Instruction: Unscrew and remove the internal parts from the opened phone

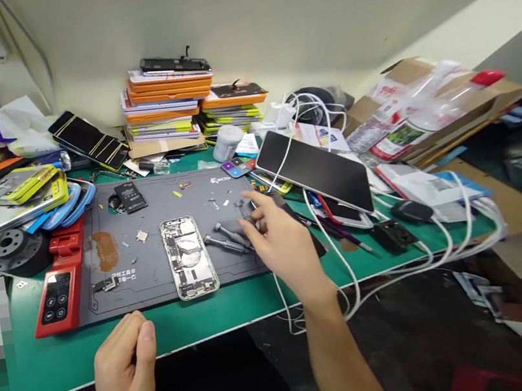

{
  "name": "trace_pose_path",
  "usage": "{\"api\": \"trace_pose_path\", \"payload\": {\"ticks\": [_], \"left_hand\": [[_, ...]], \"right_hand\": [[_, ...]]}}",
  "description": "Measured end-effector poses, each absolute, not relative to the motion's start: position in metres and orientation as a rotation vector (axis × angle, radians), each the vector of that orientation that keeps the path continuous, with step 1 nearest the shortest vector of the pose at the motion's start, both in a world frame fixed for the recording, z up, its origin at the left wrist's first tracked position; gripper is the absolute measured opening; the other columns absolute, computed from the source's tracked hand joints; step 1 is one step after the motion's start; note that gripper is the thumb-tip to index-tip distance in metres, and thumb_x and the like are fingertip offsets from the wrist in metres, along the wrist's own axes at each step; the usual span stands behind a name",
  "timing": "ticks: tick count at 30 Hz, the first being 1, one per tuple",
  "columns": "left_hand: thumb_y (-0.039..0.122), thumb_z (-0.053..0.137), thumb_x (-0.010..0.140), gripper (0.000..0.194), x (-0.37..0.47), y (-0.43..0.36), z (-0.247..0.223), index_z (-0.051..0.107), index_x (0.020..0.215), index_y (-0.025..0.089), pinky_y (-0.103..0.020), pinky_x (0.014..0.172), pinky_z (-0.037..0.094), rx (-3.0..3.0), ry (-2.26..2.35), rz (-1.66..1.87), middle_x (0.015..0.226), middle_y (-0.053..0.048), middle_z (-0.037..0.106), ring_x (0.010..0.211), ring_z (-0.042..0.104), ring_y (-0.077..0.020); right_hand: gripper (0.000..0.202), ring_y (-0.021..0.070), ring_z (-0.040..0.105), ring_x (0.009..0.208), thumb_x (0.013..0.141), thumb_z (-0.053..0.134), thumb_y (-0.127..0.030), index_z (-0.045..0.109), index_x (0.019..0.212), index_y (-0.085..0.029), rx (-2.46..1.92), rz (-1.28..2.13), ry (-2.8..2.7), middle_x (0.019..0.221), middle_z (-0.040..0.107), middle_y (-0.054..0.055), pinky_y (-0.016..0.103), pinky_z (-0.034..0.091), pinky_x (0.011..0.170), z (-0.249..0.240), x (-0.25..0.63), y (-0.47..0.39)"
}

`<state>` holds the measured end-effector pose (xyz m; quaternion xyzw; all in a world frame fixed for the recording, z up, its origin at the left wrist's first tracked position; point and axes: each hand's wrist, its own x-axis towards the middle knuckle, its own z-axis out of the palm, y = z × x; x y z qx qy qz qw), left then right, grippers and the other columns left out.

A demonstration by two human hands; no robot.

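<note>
On the grey mat (148,291) lies an opened phone body (189,258) with its inner parts showing. My right hand (280,238) is over the mat's right side, thumb and fingers apart, nothing seen between them. Grey metal screwdrivers (228,238) lie just left of its thumb, beside the phone body. My left hand (127,366) rests at the table's front edge with its fingers curled into a fist and nothing visible in it. A black battery (130,197) and a small metal piece (141,236) lie on the mat's upper left.
A red device with buttons (56,303) borders the mat's left side. Orange and yellow boxes (167,92) are stacked behind. A large dark-screened phone (315,170), white cables (343,255) and a black adapter (393,236) lie to the right, with bottles in a carton (408,128) beyond.
</note>
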<state>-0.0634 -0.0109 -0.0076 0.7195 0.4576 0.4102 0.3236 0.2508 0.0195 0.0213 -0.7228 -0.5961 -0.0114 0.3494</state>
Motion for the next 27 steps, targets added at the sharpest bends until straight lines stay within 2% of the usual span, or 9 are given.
{"api": "trace_pose_path", "payload": {"ticks": [3, 5, 9, 11, 16, 19, 21, 24, 27], "left_hand": [[0.025, 0.049, 0.115, 0.04, -0.064, -0.01, -0.009, 0.044, 0.075, 0.022, -0.028, 0.056, 0.036, 1.897, 1.207, 1.086, 0.069, 0.003, 0.046, 0.059, 0.044, -0.0124], [0.027, 0.049, 0.115, 0.04, -0.064, -0.01, -0.01, 0.045, 0.075, 0.023, -0.028, 0.057, 0.036, 1.898, 1.221, 1.081, 0.069, 0.003, 0.046, 0.059, 0.044, -0.0123], [0.031, 0.046, 0.116, 0.041, -0.064, -0.012, -0.014, 0.045, 0.076, 0.023, -0.027, 0.058, 0.037, 1.866, 1.282, 1.032, 0.069, 0.003, 0.047, 0.059, 0.045, -0.0125], [0.033, 0.045, 0.117, 0.042, -0.064, -0.012, -0.016, 0.045, 0.076, 0.023, -0.027, 0.059, 0.038, 1.848, 1.284, 1.035, 0.07, 0.003, 0.047, 0.059, 0.046, -0.0126], [0.033, 0.043, 0.118, 0.039, -0.062, -0.014, -0.015, 0.046, 0.08, 0.024, -0.026, 0.06, 0.039, 1.82, 1.265, 1.072, 0.071, 0.004, 0.048, 0.06, 0.047, -0.0126], [0.032, 0.042, 0.119, 0.036, -0.06, -0.014, -0.009, 0.051, 0.085, 0.024, -0.024, 0.06, 0.042, 1.804, 1.254, 1.073, 0.074, 0.004, 0.053, 0.061, 0.052, -0.0123], [0.03, 0.042, 0.119, 0.036, -0.059, -0.013, -0.004, 0.055, 0.086, 0.023, -0.024, 0.062, 0.045, 1.826, 1.21, 1.07, 0.075, 0.003, 0.057, 0.063, 0.056, -0.0122], [0.027, 0.05, 0.117, 0.032, -0.058, -0.012, -0.001, 0.067, 0.091, 0.023, -0.022, 0.066, 0.049, 1.908, 1.125, 1.08, 0.081, 0.001, 0.068, 0.07, 0.065, -0.0124], [0.025, 0.062, 0.114, 0.019, -0.057, -0.011, -0.001, 0.077, 0.103, 0.025, -0.021, 0.073, 0.054, 1.989, 1.08, 1.105, 0.091, 0.001, 0.079, 0.079, 0.073, -0.0128]], "right_hand": [[0.033, 0.0214, 0.07, 0.082, 0.109, 0.057, -0.035, 0.067, 0.137, -0.021, -1.944, -0.118, -1.655, 0.095, 0.075, 0.005, 0.031, 0.046, 0.063, 0.015, 0.257, 0.023], [0.031, 0.0235, 0.072, 0.09, 0.112, 0.054, -0.037, 0.069, 0.133, -0.02, -1.921, -0.174, -1.636, 0.106, 0.077, 0.008, 0.032, 0.048, 0.067, 0.013, 0.255, 0.02], [0.025, 0.0277, 0.07, 0.111, 0.112, 0.059, -0.039, 0.078, 0.117, -0.024, -1.814, -0.287, -1.698, 0.12, 0.078, 0.01, 0.043, 0.054, 0.093, 0.012, 0.244, 0.01], [0.019, 0.0273, 0.07, 0.112, 0.109, 0.066, -0.038, 0.08, 0.114, -0.026, -1.729, -0.327, -1.807, 0.119, 0.079, 0.007, 0.045, 0.052, 0.098, 0.01, 0.237, 0.007], [0.013, 0.0247, 0.068, 0.093, 0.108, 0.069, -0.031, 0.08, 0.109, -0.024, -1.625, -0.367, -1.851, 0.103, 0.077, 0.007, 0.043, 0.053, 0.084, 0.001, 0.223, 0.007], [0.009, 0.0227, 0.069, 0.091, 0.107, 0.068, -0.026, 0.075, 0.111, -0.022, -1.569, -0.354, -1.723, 0.105, 0.074, 0.008, 0.04, 0.057, 0.08, 0.002, 0.213, 0.004], [0.009, 0.0177, 0.067, 0.08, 0.107, 0.069, -0.027, 0.071, 0.114, -0.023, -1.47, -0.204, -1.508, 0.106, 0.074, 0.007, 0.034, 0.057, 0.069, 0.005, 0.201, 0.0], [0.006, 0.0126, 0.067, 0.064, 0.111, 0.061, -0.031, 0.061, 0.114, -0.026, -1.17, 0.394, -1.145, 0.106, 0.078, 0.004, 0.028, 0.057, 0.055, 0.008, 0.172, -0.009], [0.015, 0.0146, 0.072, 0.059, 0.114, 0.055, -0.037, 0.055, 0.126, -0.028, -0.958, 0.873, -0.996, 0.096, 0.08, 0.002, 0.029, 0.061, 0.053, 0.008, 0.144, -0.013]]}}
